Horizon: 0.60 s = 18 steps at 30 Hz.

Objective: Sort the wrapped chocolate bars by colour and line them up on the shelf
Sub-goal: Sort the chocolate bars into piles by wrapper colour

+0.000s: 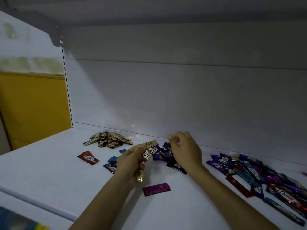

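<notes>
Shelf point(49, 171), white, dimly lit.

- Nearest: one magenta bar point(156, 189), lying alone.
- Left hand point(132, 161): fingers curled round a clutch of gold bars point(150, 144), probably gathered for the gold pile beyond.
- Right hand point(184, 150): over the purple pile point(162, 155), fingers bent. Whether they pinch anything cannot be told.
- Blue bars point(110, 163): partly hidden behind the left hand.
- Red bar point(88, 158): set apart.
- Mixed heap point(265, 176): unsorted, cut off at the right edge.
- Gold pile point(108, 140): farthest, near the back panel point(182, 97).

No row lined up yet.
</notes>
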Available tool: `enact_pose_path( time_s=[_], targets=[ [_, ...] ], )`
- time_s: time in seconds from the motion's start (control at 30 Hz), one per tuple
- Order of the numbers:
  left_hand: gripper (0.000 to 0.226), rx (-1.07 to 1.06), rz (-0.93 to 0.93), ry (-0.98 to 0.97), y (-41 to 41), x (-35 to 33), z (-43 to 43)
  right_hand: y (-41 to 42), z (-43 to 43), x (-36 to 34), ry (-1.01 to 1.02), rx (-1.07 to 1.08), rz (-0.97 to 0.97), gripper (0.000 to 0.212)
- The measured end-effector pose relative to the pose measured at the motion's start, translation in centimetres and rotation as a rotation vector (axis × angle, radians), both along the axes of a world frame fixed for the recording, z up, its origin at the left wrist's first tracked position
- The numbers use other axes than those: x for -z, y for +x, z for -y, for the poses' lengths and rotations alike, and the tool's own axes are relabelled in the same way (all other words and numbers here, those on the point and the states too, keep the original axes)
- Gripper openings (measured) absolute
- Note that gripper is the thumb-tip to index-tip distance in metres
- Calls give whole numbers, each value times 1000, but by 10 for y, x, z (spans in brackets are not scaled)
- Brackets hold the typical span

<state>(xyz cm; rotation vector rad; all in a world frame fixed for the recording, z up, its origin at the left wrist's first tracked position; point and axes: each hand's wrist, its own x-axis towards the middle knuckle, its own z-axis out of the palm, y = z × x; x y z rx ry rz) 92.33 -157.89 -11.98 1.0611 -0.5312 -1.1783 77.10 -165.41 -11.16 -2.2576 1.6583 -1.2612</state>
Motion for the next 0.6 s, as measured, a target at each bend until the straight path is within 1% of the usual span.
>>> enact_pose_path(
  time_s=[0.03, 0.1, 0.13, 0.17, 0.2, 0.23, 0.27, 0.37, 0.43, 0.5, 0.6],
  targets=[
    [19, -12, 49, -18, 3, 0, -1, 7, -6, -2, 32, -88, 55, 42],
    [21, -27, 114, -64, 10, -2, -4, 22, -21, -8, 247, -372, 305, 48],
    [22, -20, 123, -93, 14, -3, -7, 30, -27, -11, 362, -504, 412, 42],
    [22, -8, 118, -122, 20, -3, -10, 38, -31, -13, 432, -598, 464, 31],
    [22, 3, 113, -142, 26, -4, -14, 45, -33, -14, 454, -654, 474, 19],
    [23, 8, 127, -146, 34, -4, -17, 52, -34, -16, 458, -682, 470, 11],
    [22, 6, 170, -135, 42, -4, -21, 59, -34, -18, 467, -684, 467, 9],
    [19, -35, 361, -106, 69, -1, -29, 84, -31, -20, 555, -669, 483, 10],
    [17, -95, 425, -103, 89, 4, -34, 103, -30, -20, 636, -686, 521, 11],
    [17, -158, 413, -108, 106, 12, -39, 122, -26, -18, 707, -657, 587, 11],
    [16, -190, 292, -172, 117, 21, -44, 147, -8, -20, 761, -511, 654, 9]
  ],
)
